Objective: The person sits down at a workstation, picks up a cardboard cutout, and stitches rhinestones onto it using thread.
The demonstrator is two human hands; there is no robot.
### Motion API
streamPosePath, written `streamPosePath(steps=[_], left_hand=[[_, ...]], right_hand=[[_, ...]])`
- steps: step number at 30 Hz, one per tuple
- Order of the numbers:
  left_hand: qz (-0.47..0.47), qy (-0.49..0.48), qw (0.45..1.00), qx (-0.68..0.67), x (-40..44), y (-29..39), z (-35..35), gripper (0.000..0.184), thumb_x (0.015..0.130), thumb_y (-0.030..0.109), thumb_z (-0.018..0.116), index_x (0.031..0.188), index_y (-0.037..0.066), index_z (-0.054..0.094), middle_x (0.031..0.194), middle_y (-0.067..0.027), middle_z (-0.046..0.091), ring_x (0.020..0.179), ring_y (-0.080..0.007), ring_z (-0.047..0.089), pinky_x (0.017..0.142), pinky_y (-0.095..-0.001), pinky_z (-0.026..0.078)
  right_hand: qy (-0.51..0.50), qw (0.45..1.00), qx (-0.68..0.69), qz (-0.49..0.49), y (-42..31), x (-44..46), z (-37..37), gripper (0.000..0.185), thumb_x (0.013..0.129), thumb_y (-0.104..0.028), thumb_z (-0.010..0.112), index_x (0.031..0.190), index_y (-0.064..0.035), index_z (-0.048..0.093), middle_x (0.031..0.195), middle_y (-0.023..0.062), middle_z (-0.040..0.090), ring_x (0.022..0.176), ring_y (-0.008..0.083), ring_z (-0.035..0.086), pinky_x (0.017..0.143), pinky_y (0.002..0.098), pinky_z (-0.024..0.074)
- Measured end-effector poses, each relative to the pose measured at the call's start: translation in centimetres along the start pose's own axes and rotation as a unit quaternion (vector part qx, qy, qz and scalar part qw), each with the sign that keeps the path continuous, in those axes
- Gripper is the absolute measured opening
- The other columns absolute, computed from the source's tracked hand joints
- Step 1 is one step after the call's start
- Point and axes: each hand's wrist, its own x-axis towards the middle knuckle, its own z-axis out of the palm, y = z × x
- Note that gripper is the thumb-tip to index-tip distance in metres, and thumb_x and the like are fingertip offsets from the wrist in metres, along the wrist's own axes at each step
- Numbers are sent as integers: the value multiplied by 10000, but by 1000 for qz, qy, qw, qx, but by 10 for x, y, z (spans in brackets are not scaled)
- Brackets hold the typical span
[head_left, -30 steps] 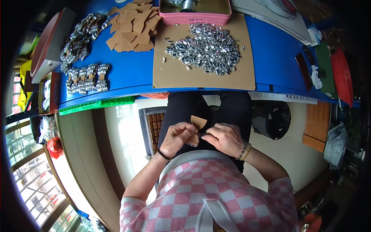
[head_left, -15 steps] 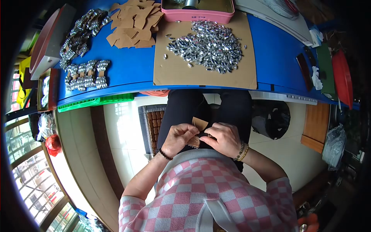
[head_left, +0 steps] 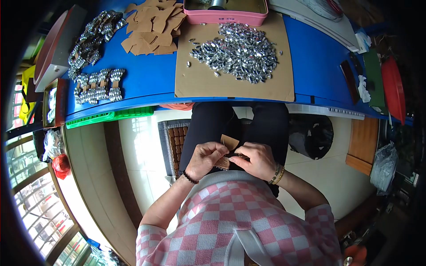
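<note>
Above my lap, my left hand [head_left: 205, 160] pinches a brown card piece [head_left: 229, 142] between thumb and fingers. Its upper flap sticks up past the fingertips, and its lower end shows below them with a trimmed edge. Close against it on the other side is my right hand [head_left: 256, 158], fingers curled and thumb pointing at the card. Something small and dark shows between the right fingers, too small to name. On the table in front, silver faceted stones [head_left: 239, 53] lie heaped on a cardboard sheet [head_left: 195, 86].
Brown card cutouts [head_left: 153, 26] are piled on the blue table [head_left: 151, 80]. Silver-stone bundles on card [head_left: 100, 86] lie at the left. A pink tin [head_left: 226, 18] stands behind the stones. A black bin bag [head_left: 313, 137] is right of my legs.
Both hands keep nearly the same place and grip on the card piece. The view has shifted very slightly.
</note>
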Motion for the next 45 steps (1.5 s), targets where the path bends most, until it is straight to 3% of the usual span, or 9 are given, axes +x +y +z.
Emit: streamPosePath(steps=[7, 14, 21, 24, 28, 31, 33, 39, 45], left_hand=[[-12, 1, 1000, -5, -1, 2, 4, 148, 891, 84, 499, 867, -17, 603, 735, -33, 610, 636, -78, 578, 578, -200, 485], [3, -5, 1000, -17, -1, -1, -4, 133, 885, 88, 499, 822, 2, 578, 667, -48, 589, 534, -73, 529, 500, -194, 425], [-33, -61, 994, 82, -4, 3, 2, 119, 872, 89, 518, 816, 13, 591, 642, -26, 578, 538, -54, 512, 489, -174, 386], [-91, -136, 980, 118, -8, 17, 6, 123, 860, 109, 544, 816, 7, 596, 664, -19, 583, 564, -49, 517, 508, -167, 390], [-125, -203, 970, 50, -15, 37, 13, 122, 849, 114, 560, 826, 1, 597, 681, -28, 593, 573, -66, 537, 514, -166, 402], [-94, -174, 980, 5, -35, 56, 9, 106, 837, 101, 566, 833, 0, 597, 675, -34, 593, 570, -84, 550, 501, -176, 409], [-62, -136, 988, -40, -52, 66, -8, 88, 823, 81, 565, 840, 1, 596, 682, -44, 595, 580, -108, 568, 489, -197, 420], [110, -1, 985, -134, -108, 82, -83, 88, 817, 72, 537, 779, 1, 572, 680, -83, 574, 548, -154, 540, 450, -253, 395], [112, 34, 992, -36, -118, 61, -86, 122, 830, 81, 532, 744, 1, 562, 645, -82, 554, 519, -144, 504, 449, -250, 374]], right_hand=[[2, 999, -26, -35, -3, -1, -7, 169, 702, -190, 691, 716, -44, 608, 639, 52, 568, 568, 217, 572, 495, 302, 442], [264, 955, -119, -66, 20, 45, -93, 139, 704, -128, 688, 797, -52, 618, 662, 70, 554, 569, 222, 550, 503, 302, 427], [288, 895, -339, 36, 76, 73, -148, 260, 714, -141, 669, 949, -51, 604, 841, 95, 588, 821, 249, 566, 683, 358, 437], [329, 891, -312, -14, 57, 70, -136, 361, 712, -163, 666, 1035, -33, 571, 1001, 127, 577, 967, 283, 532, 788, 368, 423], [143, 981, 59, -118, -8, 48, -84, 478, 740, -238, 666, 1120, 6, 509, 1117, 143, 539, 1074, 276, 503, 883, 337, 411], [5, 957, 230, -176, -17, 38, -47, 453, 791, -252, 639, 1146, -7, 500, 1100, 122, 556, 990, 233, 560, 844, 314, 435], [-225, 876, 427, -18, -7, 23, -44, 422, 846, -335, 571, 1122, -19, 533, 1033, 98, 591, 878, 163, 594, 782, 278, 455], [-164, 944, 282, 50, 30, -47, -81, 133, 839, -104, 567, 905, -32, 658, 734, 24, 645, 632, 51, 561, 566, 195, 447], [44, 977, 137, 156, 71, -130, -111, 100, 795, -89, 608, 811, -2, 652, 664, 15, 608, 578, 46, 520, 513, 197, 412]])
